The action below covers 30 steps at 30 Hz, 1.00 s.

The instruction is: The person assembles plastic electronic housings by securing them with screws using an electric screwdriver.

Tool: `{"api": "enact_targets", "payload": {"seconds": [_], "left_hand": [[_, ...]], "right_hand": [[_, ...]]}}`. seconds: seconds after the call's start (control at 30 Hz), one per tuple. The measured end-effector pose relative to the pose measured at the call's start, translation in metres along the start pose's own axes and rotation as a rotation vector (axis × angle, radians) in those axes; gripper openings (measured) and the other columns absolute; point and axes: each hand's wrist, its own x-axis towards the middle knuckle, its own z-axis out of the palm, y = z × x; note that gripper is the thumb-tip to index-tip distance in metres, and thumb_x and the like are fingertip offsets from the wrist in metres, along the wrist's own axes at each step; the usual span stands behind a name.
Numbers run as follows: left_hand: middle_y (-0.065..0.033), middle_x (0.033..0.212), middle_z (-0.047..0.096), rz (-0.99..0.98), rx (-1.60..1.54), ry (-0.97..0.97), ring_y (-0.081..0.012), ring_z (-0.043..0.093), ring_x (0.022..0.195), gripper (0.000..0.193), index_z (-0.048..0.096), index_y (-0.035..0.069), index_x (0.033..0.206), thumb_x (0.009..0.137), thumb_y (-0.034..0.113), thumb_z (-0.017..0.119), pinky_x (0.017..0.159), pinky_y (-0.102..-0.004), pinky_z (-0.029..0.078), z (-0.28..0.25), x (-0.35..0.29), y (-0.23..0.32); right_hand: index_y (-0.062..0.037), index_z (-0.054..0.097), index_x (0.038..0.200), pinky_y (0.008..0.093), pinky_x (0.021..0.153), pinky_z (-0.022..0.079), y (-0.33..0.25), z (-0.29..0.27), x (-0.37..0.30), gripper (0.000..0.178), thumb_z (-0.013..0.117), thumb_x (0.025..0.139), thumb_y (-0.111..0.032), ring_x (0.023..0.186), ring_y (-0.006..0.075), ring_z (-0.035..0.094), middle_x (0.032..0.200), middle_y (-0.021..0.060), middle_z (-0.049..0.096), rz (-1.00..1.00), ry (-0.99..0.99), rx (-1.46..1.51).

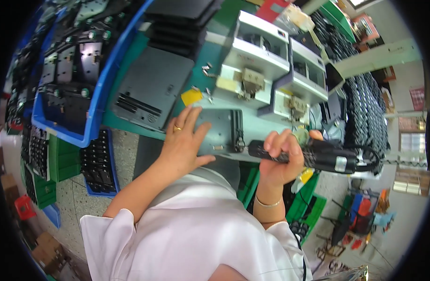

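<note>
A flat dark panel (218, 125) lies at the near edge of the green-topped bench, in front of me. My left hand (181, 140) rests on its left side with the fingers spread, a ring on one of them. In my right hand (283, 159) is a black electric screwdriver (329, 158), held nearly level with its tip pointing left. That tip meets the hinge-like part (239, 140) at the panel's right edge. Whether a screw sits under the tip is too small to tell.
Two white box-shaped machines, probably screw feeders (234, 57) (303, 84), stand beyond the panel. Larger black panels (154, 82) are stacked at left, near a yellow slip (192, 97). A blue crate (97, 105) holds black parts. Green crates (65, 159) stand lower down.
</note>
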Motion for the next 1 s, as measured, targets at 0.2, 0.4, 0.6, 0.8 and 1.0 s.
{"api": "enact_targets", "payload": {"seconds": [0.2,0.4,0.6,0.8,1.0], "left_hand": [[-0.0228,0.134,0.036,-0.016,0.006,-0.08,-0.0399,0.035,0.128,0.088,0.051,0.01,0.131,0.056,0.039,0.087,0.104,-0.0519,0.03,-0.007,-0.006,0.02],[-0.0216,0.134,0.039,-0.09,-0.058,-0.013,-0.0405,0.035,0.125,0.089,0.05,0.015,0.133,0.056,0.043,0.085,0.102,-0.0507,0.028,-0.032,-0.026,0.051],[-0.0188,0.138,0.039,-0.191,-0.037,0.307,-0.0392,0.038,0.128,0.094,0.05,0.011,0.132,0.052,0.038,0.09,0.106,-0.0485,0.029,-0.129,-0.039,0.066],[-0.0177,0.145,0.038,0.173,0.188,0.271,-0.0396,0.029,0.141,0.102,0.039,0.012,0.139,0.05,0.011,0.089,0.116,-0.0474,0.025,-0.209,0.004,-0.023],[0.0002,0.147,0.042,0.561,0.725,-0.263,-0.0287,0.027,0.144,0.078,0.044,0.025,0.134,0.066,-0.002,0.07,0.119,-0.0491,0.022,-0.263,0.066,-0.019]], "right_hand": [[-0.016,0.031,0.132,0.0349,0.053,0.043,-0.017,-0.013,0.023,0.048,0.05,0.088,-0.009,0.056,0.015,0.047,0.07,0.003,0.047,0.0,-0.109,0.159],[-0.0155,0.032,0.131,0.033,0.053,0.043,-0.037,-0.022,0.041,0.05,0.052,0.086,-0.011,0.056,0.0129,0.047,0.068,0.0017,0.048,0.054,-0.093,0.165],[-0.0126,0.033,0.137,0.0275,0.055,0.039,-0.039,-0.029,0.042,0.05,0.051,0.09,-0.011,0.058,0.0096,0.043,0.068,0.0,0.047,-0.026,-0.16,0.236],[-0.0141,0.028,0.138,0.0289,0.056,0.04,-0.039,-0.03,0.026,0.053,0.049,0.09,-0.01,0.059,0.0103,0.044,0.069,0.0,0.047,-0.029,-0.151,0.194],[-0.0152,0.029,0.135,0.0289,0.056,0.04,-0.043,-0.029,0.014,0.049,0.048,0.09,-0.01,0.059,0.0105,0.044,0.07,0.0001,0.049,-0.05,-0.091,0.19]]}}
